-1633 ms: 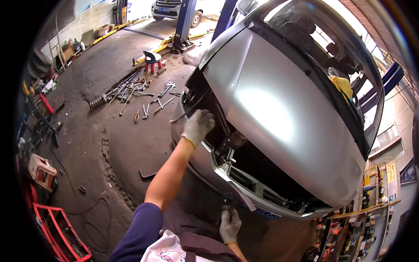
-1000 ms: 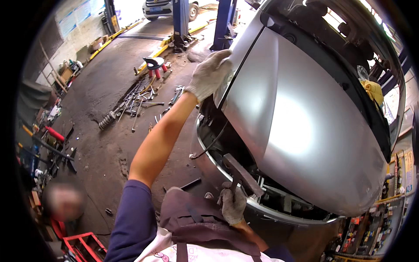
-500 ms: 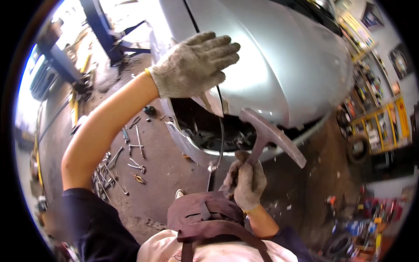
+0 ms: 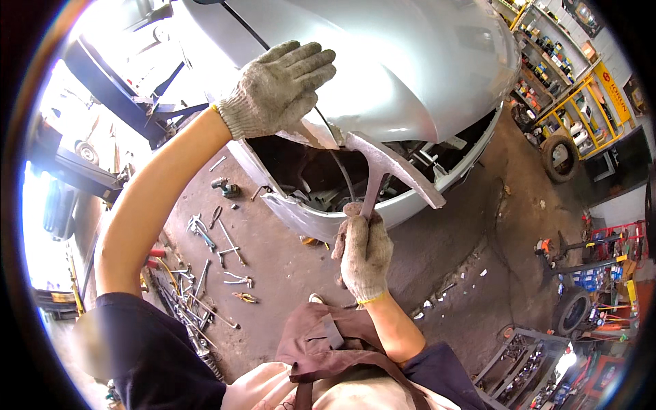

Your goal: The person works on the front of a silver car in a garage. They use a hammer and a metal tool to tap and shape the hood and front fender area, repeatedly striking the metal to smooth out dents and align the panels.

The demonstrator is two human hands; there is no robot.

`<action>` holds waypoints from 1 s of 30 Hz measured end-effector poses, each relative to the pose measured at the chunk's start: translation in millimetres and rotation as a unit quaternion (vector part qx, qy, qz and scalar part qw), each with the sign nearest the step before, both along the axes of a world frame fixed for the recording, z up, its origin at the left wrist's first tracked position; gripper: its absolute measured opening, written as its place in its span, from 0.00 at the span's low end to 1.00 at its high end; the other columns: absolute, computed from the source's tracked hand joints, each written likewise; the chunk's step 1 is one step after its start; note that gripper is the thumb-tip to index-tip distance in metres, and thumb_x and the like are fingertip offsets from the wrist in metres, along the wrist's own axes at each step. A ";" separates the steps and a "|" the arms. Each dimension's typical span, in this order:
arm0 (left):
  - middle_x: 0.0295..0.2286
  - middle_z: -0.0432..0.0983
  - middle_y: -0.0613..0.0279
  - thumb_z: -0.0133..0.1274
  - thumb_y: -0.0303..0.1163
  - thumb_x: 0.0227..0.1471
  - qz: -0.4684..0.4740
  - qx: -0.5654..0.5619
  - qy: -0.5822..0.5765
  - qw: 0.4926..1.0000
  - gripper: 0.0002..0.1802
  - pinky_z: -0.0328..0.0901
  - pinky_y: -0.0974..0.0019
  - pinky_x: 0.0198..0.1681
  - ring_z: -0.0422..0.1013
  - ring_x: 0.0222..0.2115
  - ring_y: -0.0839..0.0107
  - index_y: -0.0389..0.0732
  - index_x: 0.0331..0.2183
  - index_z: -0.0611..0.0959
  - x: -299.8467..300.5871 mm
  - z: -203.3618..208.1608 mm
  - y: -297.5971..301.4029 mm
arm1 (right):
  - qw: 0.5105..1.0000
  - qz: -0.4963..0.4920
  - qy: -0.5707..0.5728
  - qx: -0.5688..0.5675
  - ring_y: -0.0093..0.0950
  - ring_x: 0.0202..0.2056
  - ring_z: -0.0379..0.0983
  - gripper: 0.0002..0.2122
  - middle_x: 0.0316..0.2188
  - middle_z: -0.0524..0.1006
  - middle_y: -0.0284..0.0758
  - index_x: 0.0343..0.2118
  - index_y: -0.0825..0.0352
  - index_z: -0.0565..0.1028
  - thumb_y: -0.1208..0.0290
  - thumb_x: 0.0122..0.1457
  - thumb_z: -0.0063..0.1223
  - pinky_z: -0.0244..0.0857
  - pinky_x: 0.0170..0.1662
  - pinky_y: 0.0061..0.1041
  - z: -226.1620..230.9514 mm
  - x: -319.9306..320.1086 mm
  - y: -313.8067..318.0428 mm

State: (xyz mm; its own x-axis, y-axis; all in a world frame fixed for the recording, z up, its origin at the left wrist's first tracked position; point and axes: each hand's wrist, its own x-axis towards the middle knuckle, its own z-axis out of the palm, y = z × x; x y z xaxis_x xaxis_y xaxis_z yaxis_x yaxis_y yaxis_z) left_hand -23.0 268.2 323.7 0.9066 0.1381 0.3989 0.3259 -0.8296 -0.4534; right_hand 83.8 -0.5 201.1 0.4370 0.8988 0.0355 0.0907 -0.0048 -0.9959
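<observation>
My left hand (image 4: 282,87), in a grey work glove, rests with its fingers outstretched on the silver car's front side panel (image 4: 225,61). Gloved as well, my right hand (image 4: 365,256) is wrapped round the handle of a metal hammer (image 4: 393,164). The hammer's long, slightly curved head points up and spans sideways in front of the open headlight area (image 4: 301,171). One end of that head overlaps the panel's lower tip in the view; whether they touch I cannot tell. The dented, peeling corner of the panel lies between my two hands.
Wrenches and other hand tools (image 4: 198,294) lie in a pile on the floor at left, near pliers (image 4: 239,279) and a cordless drill (image 4: 224,186). A blue lift post (image 4: 119,92) stands far left. Shelves (image 4: 581,102), tyres (image 4: 560,158) and a metal rack (image 4: 519,362) line the right.
The view has shifted, bringing more of the right side into sight. My right hand has raised the hammer nearer the panel's tip. My left hand stays flat on the panel.
</observation>
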 end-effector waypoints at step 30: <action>0.63 0.61 0.57 0.42 0.37 0.64 -0.014 0.018 0.041 0.999 0.26 0.47 0.57 0.71 0.55 0.66 0.64 0.40 0.60 0.70 -0.2 4.2 -2.8 | 0.984 -0.005 -0.173 -0.047 0.39 0.30 0.77 0.09 0.37 0.77 0.47 0.41 0.69 0.75 0.69 0.64 0.52 0.69 0.26 0.35 -28.3 -2.6 3.1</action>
